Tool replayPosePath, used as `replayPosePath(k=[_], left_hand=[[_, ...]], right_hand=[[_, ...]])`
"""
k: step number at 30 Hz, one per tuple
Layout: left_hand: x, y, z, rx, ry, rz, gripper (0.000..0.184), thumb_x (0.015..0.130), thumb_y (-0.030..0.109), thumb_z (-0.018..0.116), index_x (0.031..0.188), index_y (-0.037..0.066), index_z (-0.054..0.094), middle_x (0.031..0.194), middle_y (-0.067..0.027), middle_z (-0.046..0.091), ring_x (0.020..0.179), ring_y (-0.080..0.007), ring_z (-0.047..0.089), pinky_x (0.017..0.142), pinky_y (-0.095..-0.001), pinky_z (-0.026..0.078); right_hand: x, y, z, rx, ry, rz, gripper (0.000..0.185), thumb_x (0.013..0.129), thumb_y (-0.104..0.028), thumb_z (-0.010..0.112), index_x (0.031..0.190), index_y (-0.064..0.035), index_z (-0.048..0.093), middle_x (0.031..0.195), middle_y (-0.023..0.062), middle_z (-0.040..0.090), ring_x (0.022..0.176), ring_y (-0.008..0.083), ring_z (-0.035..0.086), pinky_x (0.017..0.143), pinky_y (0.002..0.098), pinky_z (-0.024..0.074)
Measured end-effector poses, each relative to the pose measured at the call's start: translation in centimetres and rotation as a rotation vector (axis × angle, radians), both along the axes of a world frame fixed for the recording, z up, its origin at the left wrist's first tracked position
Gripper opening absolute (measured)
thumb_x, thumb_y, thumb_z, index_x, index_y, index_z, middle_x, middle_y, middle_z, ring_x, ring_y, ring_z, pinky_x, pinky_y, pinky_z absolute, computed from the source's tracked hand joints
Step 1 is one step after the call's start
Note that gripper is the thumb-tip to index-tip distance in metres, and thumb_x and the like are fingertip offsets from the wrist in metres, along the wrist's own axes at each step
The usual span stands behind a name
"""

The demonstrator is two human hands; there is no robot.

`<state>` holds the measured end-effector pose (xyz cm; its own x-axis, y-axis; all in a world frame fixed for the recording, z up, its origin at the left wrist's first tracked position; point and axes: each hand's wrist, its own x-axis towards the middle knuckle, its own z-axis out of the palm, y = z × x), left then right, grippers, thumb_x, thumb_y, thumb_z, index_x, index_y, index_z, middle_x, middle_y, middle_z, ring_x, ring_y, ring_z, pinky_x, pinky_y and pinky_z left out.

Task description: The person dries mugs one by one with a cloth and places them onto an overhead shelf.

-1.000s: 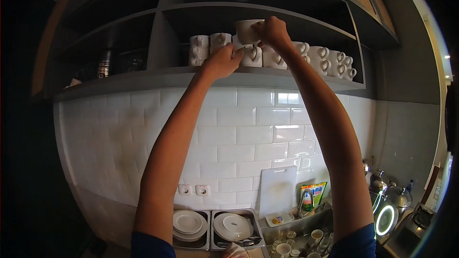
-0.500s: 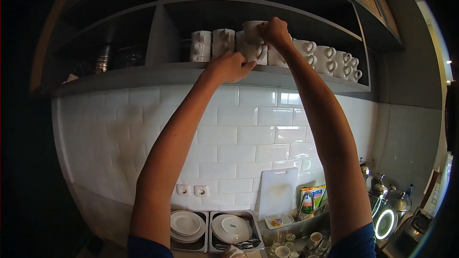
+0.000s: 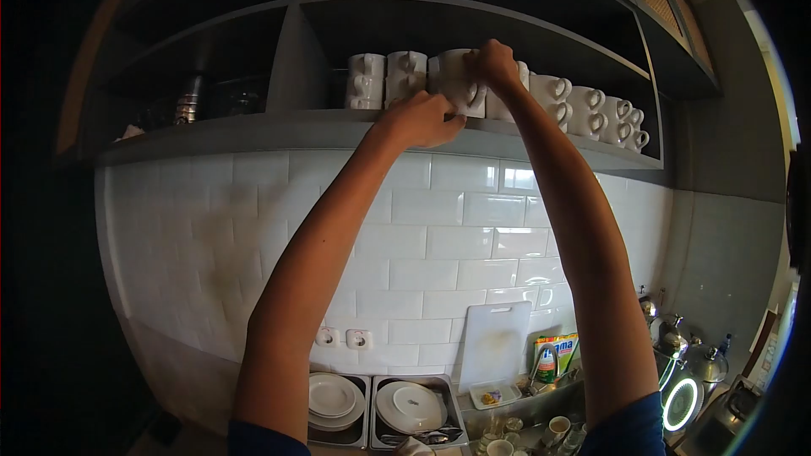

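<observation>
My right hand (image 3: 493, 66) is closed on the handle side of a white mug (image 3: 452, 61) on the shelf. That mug sits directly above a lower white mug (image 3: 463, 98), whose handle points right; whether the two rims touch is hard to make out. In front of the lower mug's left side is my left hand (image 3: 422, 121), at the shelf edge, with its thumb apart from bent fingers. Its fingertips are partly hidden, so contact with the mug is unclear. Stacked white mugs (image 3: 366, 82) stand to the left, and more stacked mugs (image 3: 585, 110) to the right.
The grey shelf (image 3: 245, 137) has an upright divider (image 3: 291, 63) left of the mugs. Below are tiled wall, metal trays with white plates (image 3: 331, 394), a white cutting board (image 3: 494, 344), and a sink area with cups (image 3: 557, 426). Metal kettles (image 3: 673, 340) stand at right.
My right hand has lowered the upper mug onto or close to the mug beneath it. My left hand stays by the lower mug. The whole view has shifted slightly.
</observation>
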<state>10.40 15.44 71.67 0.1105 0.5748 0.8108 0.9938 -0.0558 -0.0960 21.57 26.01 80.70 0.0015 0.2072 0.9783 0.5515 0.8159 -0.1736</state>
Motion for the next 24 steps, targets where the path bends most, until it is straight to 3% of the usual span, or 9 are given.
replayPosePath(k=[5, 8, 10, 13, 20, 22, 24], left_hand=[[-0.4, 0.1, 0.3, -0.056, 0.007, -0.036, 0.033, 0.086, 0.037, 0.049, 0.101, 0.015, 0.068, 0.088, -0.0143, 0.067, 0.091, -0.0305, 0.063, 0.086, -0.0412, 0.047], [-0.3, -0.4, 0.1, -0.059, 0.002, -0.049, 0.035, 0.088, 0.039, 0.050, 0.106, 0.013, 0.066, 0.085, -0.0136, 0.067, 0.081, -0.0294, 0.064, 0.081, -0.0420, 0.046], [0.1, -0.9, -0.3, -0.045, 0.018, -0.020, 0.036, 0.087, 0.039, 0.051, 0.108, 0.012, 0.064, 0.087, -0.0128, 0.067, 0.086, -0.0288, 0.063, 0.086, -0.0441, 0.042], [-0.2, -0.4, -0.7, 0.019, 0.051, -0.023, 0.038, 0.086, 0.039, 0.053, 0.111, 0.012, 0.063, 0.093, -0.0119, 0.066, 0.094, -0.0278, 0.061, 0.093, -0.0440, 0.035], [-0.8, -0.7, -1.4, 0.102, 0.063, -0.062, 0.042, 0.083, 0.039, 0.057, 0.114, 0.010, 0.061, 0.106, -0.0113, 0.063, 0.102, -0.0266, 0.057, 0.095, -0.0338, 0.028], [-1.0, -0.8, -1.6, 0.106, 0.059, -0.049, 0.045, 0.083, 0.040, 0.058, 0.116, 0.010, 0.059, 0.111, -0.0109, 0.061, 0.107, -0.0249, 0.054, 0.097, -0.0348, 0.025], [-1.4, -0.6, -1.9, 0.135, 0.075, -0.034, 0.046, 0.082, 0.040, 0.058, 0.118, 0.010, 0.057, 0.117, -0.0103, 0.057, 0.113, -0.0228, 0.050, 0.099, -0.0365, 0.022]], right_hand=[[-0.5, 1.2, 0.4, 0.025, 0.031, -0.014, 0.041, 0.075, -0.033, 0.063, 0.089, 0.0054, 0.064, 0.090, 0.0272, 0.063, 0.089, 0.0391, 0.062, 0.078, 0.0429, 0.0503], [-0.5, 1.4, 0.4, 0.030, 0.036, -0.016, 0.042, 0.074, -0.035, 0.063, 0.089, 0.0047, 0.064, 0.089, 0.0269, 0.063, 0.089, 0.0390, 0.062, 0.078, 0.0431, 0.0501], [-0.7, 1.6, 0.5, 0.026, 0.048, -0.028, 0.043, 0.074, -0.035, 0.063, 0.089, 0.0047, 0.064, 0.089, 0.0269, 0.063, 0.089, 0.0389, 0.062, 0.078, 0.0433, 0.0500], [-0.4, 0.7, 0.4, -0.107, -0.019, -0.029, 0.039, 0.075, -0.030, 0.062, 0.104, -0.0035, 0.063, 0.107, 0.0212, 0.062, 0.100, 0.0363, 0.060, 0.084, 0.0426, 0.0497], [0.1, 0.1, -0.2, -0.072, -0.045, -0.038, 0.041, 0.074, -0.032, 0.063, 0.101, -0.0003, 0.062, 0.103, 0.0229, 0.062, 0.097, 0.0363, 0.061, 0.083, 0.0429, 0.0496], [-0.1, 0.6, -0.1, -0.025, -0.041, -0.030, 0.049, 0.074, -0.039, 0.065, 0.094, 0.0058, 0.061, 0.095, 0.0264, 0.063, 0.093, 0.0382, 0.062, 0.080, 0.0431, 0.0497], [-0.2, 0.6, -0.2, -0.016, -0.024, -0.022, 0.050, 0.074, -0.039, 0.065, 0.095, 0.0062, 0.060, 0.097, 0.0269, 0.062, 0.094, 0.0382, 0.061, 0.081, 0.0428, 0.0495]])
